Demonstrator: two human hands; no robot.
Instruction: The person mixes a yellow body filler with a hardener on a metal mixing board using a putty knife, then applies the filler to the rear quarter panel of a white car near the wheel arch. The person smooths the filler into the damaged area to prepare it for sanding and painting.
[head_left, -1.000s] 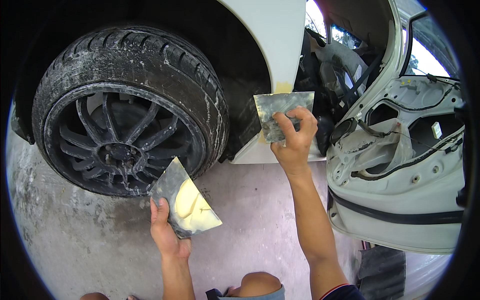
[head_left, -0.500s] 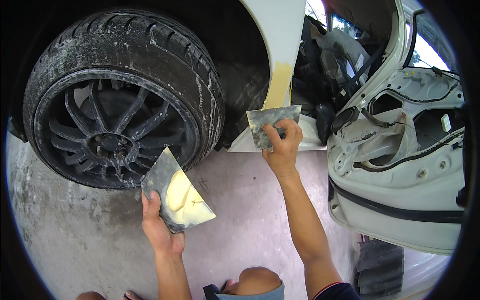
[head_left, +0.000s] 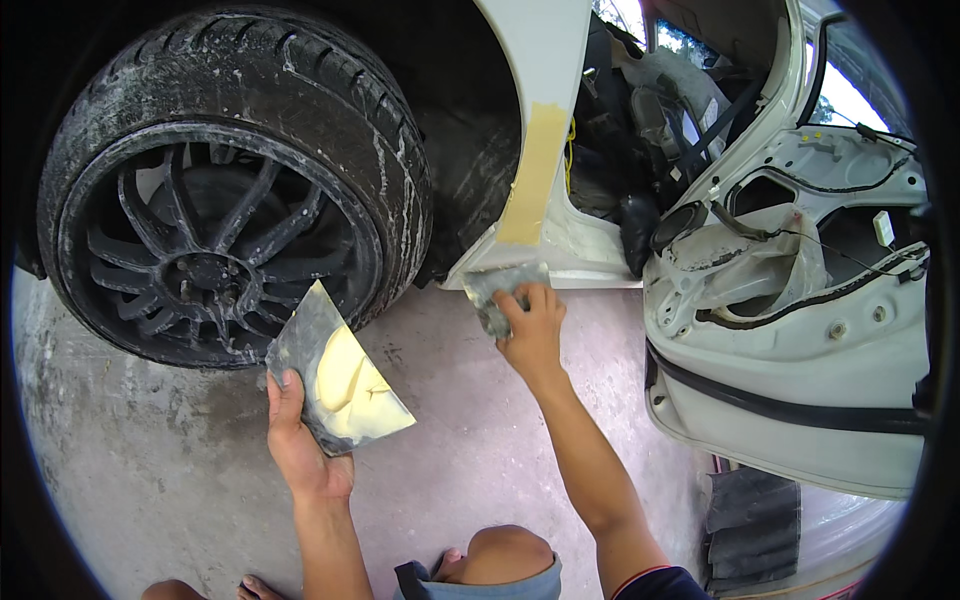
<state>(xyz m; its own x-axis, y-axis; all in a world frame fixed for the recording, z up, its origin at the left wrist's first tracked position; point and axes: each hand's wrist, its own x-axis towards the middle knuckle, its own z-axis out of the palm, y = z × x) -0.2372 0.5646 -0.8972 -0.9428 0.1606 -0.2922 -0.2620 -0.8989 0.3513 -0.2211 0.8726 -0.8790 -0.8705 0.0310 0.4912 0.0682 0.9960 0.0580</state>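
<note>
My left hand [head_left: 305, 445] grips the lower left edge of a grey mixing board [head_left: 293, 348], its thumb on top. A thick mound of pale yellow body filler [head_left: 348, 385] lies on that board. In my right hand [head_left: 532, 335] is a flat grey filler spreader [head_left: 487, 300], pinched between thumb and fingers. The spreader is at the bottom of the white car's fender [head_left: 540, 60], just below a smooth yellow strip of filler [head_left: 533, 175]. That strip runs down the narrow panel behind the wheel arch. Whether the spreader touches the sill, I cannot tell.
A dusty black wheel [head_left: 225, 200] with a thick tyre stands at the left. To the right, a stripped white car door [head_left: 780, 370] hangs open, with loose wires and plastic film. My knee [head_left: 510, 565] is at the bottom, above the concrete floor [head_left: 440, 420].
My right hand has drawn the spreader down and slightly left, off the strip, uncovering a longer yellow filler strip. The view has shifted slightly. My left hand still holds the board.
</note>
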